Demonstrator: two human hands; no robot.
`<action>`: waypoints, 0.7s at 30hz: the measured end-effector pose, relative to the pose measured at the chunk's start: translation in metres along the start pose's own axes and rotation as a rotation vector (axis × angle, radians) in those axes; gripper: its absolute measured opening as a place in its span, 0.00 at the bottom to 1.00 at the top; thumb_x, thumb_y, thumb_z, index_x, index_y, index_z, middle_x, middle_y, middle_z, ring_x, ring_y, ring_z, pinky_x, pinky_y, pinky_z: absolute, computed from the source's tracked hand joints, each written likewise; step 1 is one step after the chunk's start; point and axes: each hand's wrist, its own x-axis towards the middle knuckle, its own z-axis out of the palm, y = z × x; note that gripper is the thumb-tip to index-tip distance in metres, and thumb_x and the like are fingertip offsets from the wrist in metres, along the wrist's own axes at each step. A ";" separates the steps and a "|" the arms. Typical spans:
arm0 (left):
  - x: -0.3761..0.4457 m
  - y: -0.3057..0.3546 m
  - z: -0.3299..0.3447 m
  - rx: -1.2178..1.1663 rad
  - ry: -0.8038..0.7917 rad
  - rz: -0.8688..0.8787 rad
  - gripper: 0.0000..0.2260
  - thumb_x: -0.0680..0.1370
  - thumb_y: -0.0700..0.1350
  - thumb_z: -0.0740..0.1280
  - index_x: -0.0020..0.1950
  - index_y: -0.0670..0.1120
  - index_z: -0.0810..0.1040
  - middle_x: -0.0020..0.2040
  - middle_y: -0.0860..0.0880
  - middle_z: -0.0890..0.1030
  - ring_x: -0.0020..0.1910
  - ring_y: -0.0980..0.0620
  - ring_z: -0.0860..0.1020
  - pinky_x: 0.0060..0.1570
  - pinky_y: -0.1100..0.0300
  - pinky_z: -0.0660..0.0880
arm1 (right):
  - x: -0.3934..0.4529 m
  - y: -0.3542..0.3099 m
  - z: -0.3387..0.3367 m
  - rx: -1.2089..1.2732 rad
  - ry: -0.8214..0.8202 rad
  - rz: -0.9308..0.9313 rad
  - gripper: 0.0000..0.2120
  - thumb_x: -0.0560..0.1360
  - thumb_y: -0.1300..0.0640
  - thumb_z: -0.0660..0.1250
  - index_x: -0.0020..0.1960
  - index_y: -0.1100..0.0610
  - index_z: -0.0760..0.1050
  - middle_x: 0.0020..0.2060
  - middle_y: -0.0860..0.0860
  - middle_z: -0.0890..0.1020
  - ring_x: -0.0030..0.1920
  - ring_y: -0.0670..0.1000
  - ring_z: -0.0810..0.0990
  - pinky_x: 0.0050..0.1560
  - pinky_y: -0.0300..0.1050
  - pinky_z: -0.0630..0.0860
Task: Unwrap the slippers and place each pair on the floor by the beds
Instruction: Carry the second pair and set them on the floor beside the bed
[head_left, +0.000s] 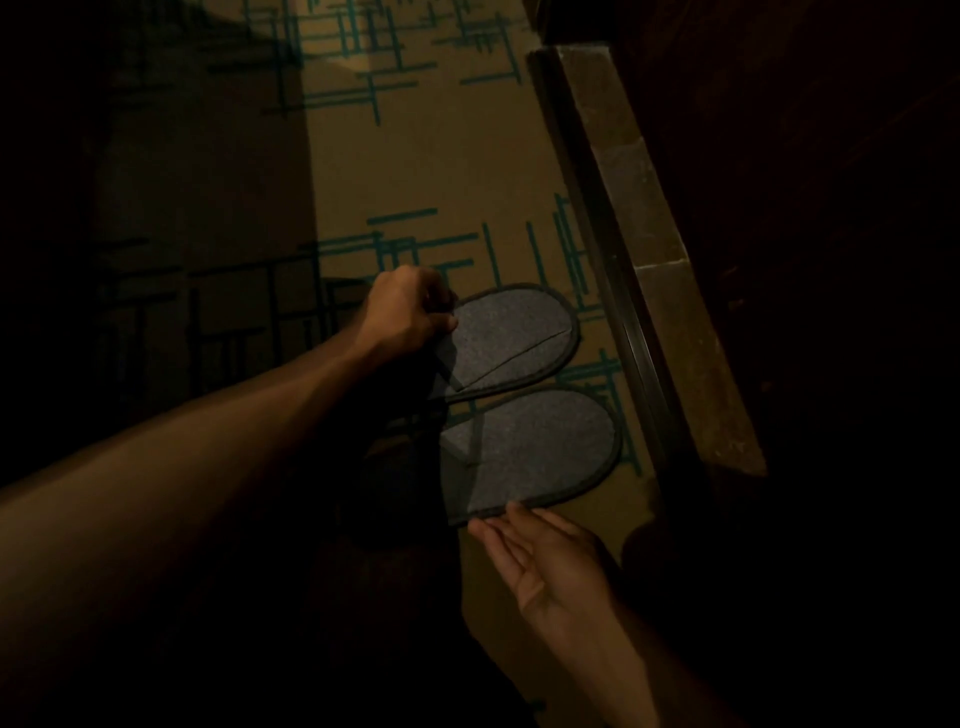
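- Head view: dim room; tan carpet (441, 171) with teal line pattern; dark bed base (670, 291) runs along the 3 o'clock side.
- Two grey slippers lie side by side, flat on the carpet near the bed base: far slipper (511, 338), near slipper (540, 447).
- Long axes run roughly 8-to-2 o'clock; rounded toes point toward the bed base.
- Left hand (410, 314) pinches the far slipper's edge.
- Right hand (545, 561) is spread wide, fingertips touching the near slipper's rim, holding nothing.
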 end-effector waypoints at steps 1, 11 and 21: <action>0.000 0.000 0.000 -0.001 -0.002 0.001 0.08 0.72 0.43 0.75 0.47 0.41 0.84 0.42 0.47 0.81 0.49 0.48 0.81 0.41 0.64 0.66 | 0.000 0.001 0.001 0.006 -0.004 -0.003 0.07 0.78 0.69 0.64 0.56 0.70 0.74 0.46 0.68 0.81 0.45 0.62 0.84 0.39 0.46 0.84; 0.002 -0.003 0.000 0.014 -0.012 -0.004 0.10 0.72 0.46 0.75 0.49 0.42 0.84 0.48 0.44 0.84 0.47 0.51 0.79 0.43 0.63 0.68 | 0.002 0.006 0.015 -0.004 0.015 -0.035 0.09 0.79 0.69 0.63 0.58 0.72 0.74 0.53 0.71 0.80 0.45 0.62 0.84 0.37 0.44 0.85; 0.004 -0.004 0.000 0.064 -0.004 0.043 0.10 0.72 0.46 0.75 0.48 0.42 0.83 0.49 0.42 0.85 0.49 0.46 0.82 0.42 0.63 0.68 | -0.002 0.009 0.023 -0.222 0.032 -0.070 0.16 0.81 0.63 0.61 0.67 0.68 0.66 0.43 0.66 0.82 0.38 0.58 0.85 0.35 0.41 0.84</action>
